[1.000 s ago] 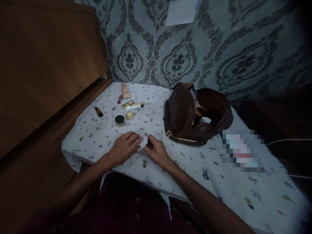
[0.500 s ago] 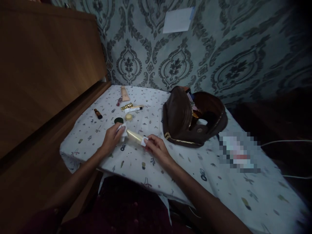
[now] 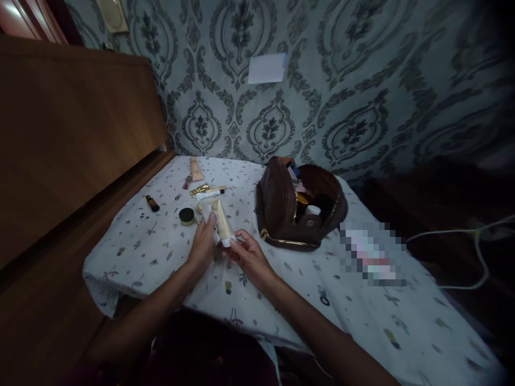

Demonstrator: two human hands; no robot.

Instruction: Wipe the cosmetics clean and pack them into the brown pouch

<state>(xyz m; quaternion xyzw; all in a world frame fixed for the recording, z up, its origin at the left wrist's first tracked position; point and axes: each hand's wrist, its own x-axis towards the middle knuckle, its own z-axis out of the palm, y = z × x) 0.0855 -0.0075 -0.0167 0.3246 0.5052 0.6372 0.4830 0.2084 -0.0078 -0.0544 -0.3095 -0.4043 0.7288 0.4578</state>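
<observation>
A pale gold squeeze tube [image 3: 223,217] is held cap-down over the table, tilted, its flat end pointing up and away. My right hand [image 3: 252,260] is closed on its white cap with fingers and thumb. My left hand [image 3: 202,240] is closed on a crumpled white wipe [image 3: 206,210], which lies against the tube's left side. Just left of that hand stands a small jar with a dark green lid [image 3: 186,215]. A small round yellowish item [image 3: 200,207] is mostly hidden behind the wipe.
Farther back lie a peach tube [image 3: 196,170], a small pink bottle [image 3: 187,182], a gold tube [image 3: 199,189] and a white tube [image 3: 210,195]. A small brown bottle [image 3: 152,203] lies left. An open brown bag [image 3: 281,209] with items stands right, near a blurred-out item [image 3: 372,254].
The tube has swung from nearly level to steeper, flat end up. My left hand has moved off the green-lidded jar, now uncovered. The whole view has shifted.
</observation>
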